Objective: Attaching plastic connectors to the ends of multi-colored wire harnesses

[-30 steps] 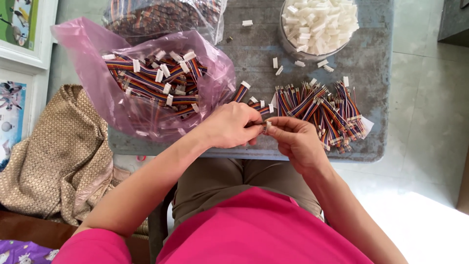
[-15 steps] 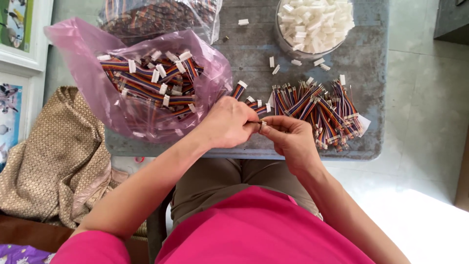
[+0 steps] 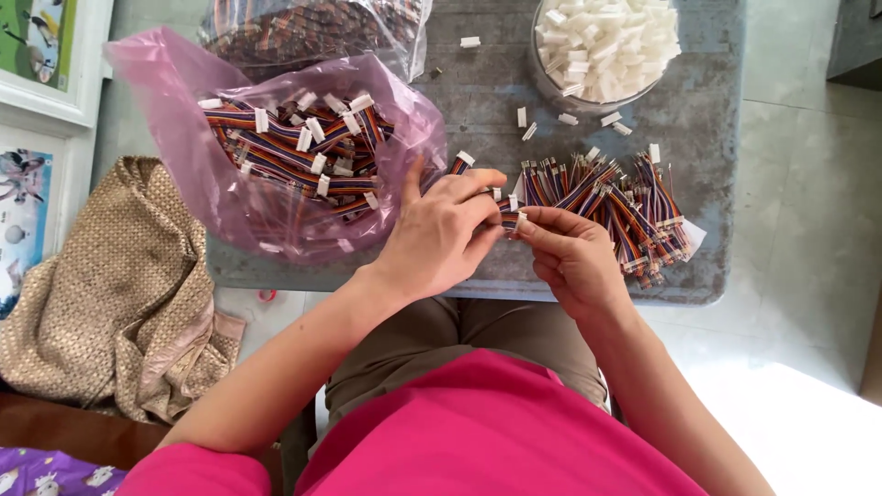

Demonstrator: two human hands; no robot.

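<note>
Head view: the left hand (image 3: 441,234) and right hand (image 3: 570,253) meet over the near edge of the grey table (image 3: 478,92), fingertips touching. Between them sits a short striped cable (image 3: 508,219) with a white plug at its end; each hand's grip is pinched together on it, the left from one side, the right thumb and forefinger on the plug end. Just right of the hands lies a loose heap of cables (image 3: 611,197), spread on the table. To the left an open pink bag (image 3: 276,156) holds more cables with white plugs. At the far edge stands a clear bowl (image 3: 602,46) of white plugs, a few strewn beside it. A tan cloth (image 3: 110,285) lies left of the table.
</note>
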